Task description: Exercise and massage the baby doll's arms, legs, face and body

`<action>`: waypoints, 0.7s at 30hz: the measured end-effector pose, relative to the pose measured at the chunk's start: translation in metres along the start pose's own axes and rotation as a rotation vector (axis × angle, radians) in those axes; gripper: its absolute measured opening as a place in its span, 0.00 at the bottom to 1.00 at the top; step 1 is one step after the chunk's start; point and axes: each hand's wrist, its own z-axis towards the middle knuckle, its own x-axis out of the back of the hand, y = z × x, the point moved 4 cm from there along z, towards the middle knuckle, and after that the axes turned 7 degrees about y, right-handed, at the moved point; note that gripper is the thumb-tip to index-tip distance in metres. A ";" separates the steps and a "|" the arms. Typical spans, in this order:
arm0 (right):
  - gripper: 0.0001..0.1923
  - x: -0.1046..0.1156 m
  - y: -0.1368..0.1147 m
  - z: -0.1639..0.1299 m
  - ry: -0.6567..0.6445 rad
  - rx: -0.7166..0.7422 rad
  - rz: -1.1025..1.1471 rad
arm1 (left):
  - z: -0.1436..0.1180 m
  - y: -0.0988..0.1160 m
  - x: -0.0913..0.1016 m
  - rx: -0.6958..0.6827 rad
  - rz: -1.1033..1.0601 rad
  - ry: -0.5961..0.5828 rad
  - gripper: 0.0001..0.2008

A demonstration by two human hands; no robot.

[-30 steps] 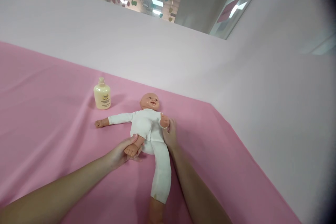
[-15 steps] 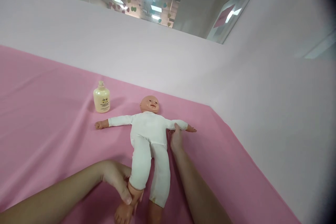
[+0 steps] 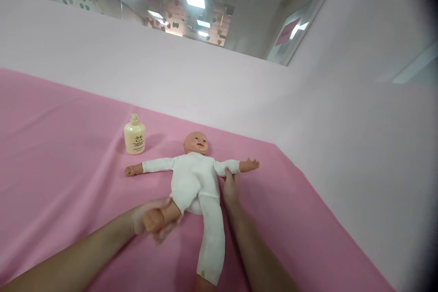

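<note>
A baby doll (image 3: 195, 175) with a white cloth body lies on its back, head away from me and arms stretched out sideways. My left hand (image 3: 152, 219) is wrapped round its lower leg on the left side, which is raised and bent toward its belly; the foot partly covers my fingers. On the other side, my right hand (image 3: 231, 185) grips the doll's sleeved arm near the elbow, thumb on top and fingers underneath, mostly hidden. The doll's other leg lies straight toward me, its foot cut off by the lower frame edge.
A cream-coloured bottle (image 3: 134, 136) with a dark printed label stands upright beyond the doll's left-side arm. Pink cloth (image 3: 68, 146) with soft folds covers the surface. White walls (image 3: 137, 64) border it at the back and right, with a window (image 3: 191, 9) above.
My left hand has pushed the doll's leg up and away from me, bending it toward the belly. The doll's arm in my right hand has turned, its palm now more upward.
</note>
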 end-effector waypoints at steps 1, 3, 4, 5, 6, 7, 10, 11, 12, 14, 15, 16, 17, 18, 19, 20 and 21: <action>0.24 -0.003 -0.004 -0.003 -0.050 0.043 -0.052 | 0.003 0.004 0.004 -0.036 -0.076 0.014 0.32; 0.22 -0.009 -0.012 -0.009 -0.169 0.146 -0.125 | 0.007 0.010 0.010 -0.096 -0.181 0.059 0.30; 0.21 -0.012 -0.016 -0.011 -0.219 0.208 -0.156 | 0.009 0.011 0.012 -0.114 -0.209 0.085 0.29; 0.20 -0.014 -0.020 -0.013 -0.258 0.275 -0.199 | 0.011 0.012 0.013 -0.123 -0.222 0.110 0.28; 0.19 -0.016 -0.023 -0.016 -0.295 0.342 -0.254 | 0.012 0.011 0.013 -0.124 -0.224 0.124 0.28; 0.19 -0.018 -0.025 -0.018 -0.331 0.405 -0.313 | 0.014 0.009 0.012 -0.123 -0.223 0.135 0.28; 0.23 -0.021 -0.029 -0.023 -0.424 0.543 -0.442 | 0.018 0.004 0.008 -0.127 -0.209 0.194 0.28; 0.25 -0.021 -0.030 -0.024 -0.440 0.571 -0.461 | 0.018 0.002 0.007 -0.125 -0.198 0.222 0.28; 0.27 -0.021 -0.030 -0.024 -0.443 0.594 -0.473 | 0.019 0.002 0.005 -0.122 -0.184 0.250 0.28; 0.28 -0.022 -0.030 -0.025 -0.438 0.624 -0.492 | 0.018 0.002 0.003 -0.116 -0.157 0.297 0.27; 0.28 -0.022 -0.030 -0.025 -0.437 0.631 -0.498 | 0.018 0.002 0.001 -0.107 -0.145 0.314 0.27; 0.28 -0.022 -0.030 -0.026 -0.437 0.632 -0.499 | 0.017 0.003 0.001 -0.100 -0.135 0.328 0.27; 0.28 -0.022 -0.029 -0.026 -0.433 0.625 -0.493 | 0.017 0.003 0.000 -0.091 -0.126 0.337 0.28; 0.28 -0.022 -0.029 -0.025 -0.426 0.609 -0.480 | 0.016 0.004 0.001 -0.089 -0.115 0.343 0.28; 0.26 -0.022 -0.029 -0.025 -0.413 0.583 -0.457 | 0.015 0.005 0.002 -0.091 -0.103 0.342 0.28; 0.24 -0.021 -0.029 -0.025 -0.395 0.550 -0.424 | 0.014 0.005 0.003 -0.091 -0.090 0.330 0.28; 0.21 -0.021 -0.028 -0.024 -0.376 0.511 -0.382 | 0.013 0.005 0.004 -0.087 -0.068 0.306 0.27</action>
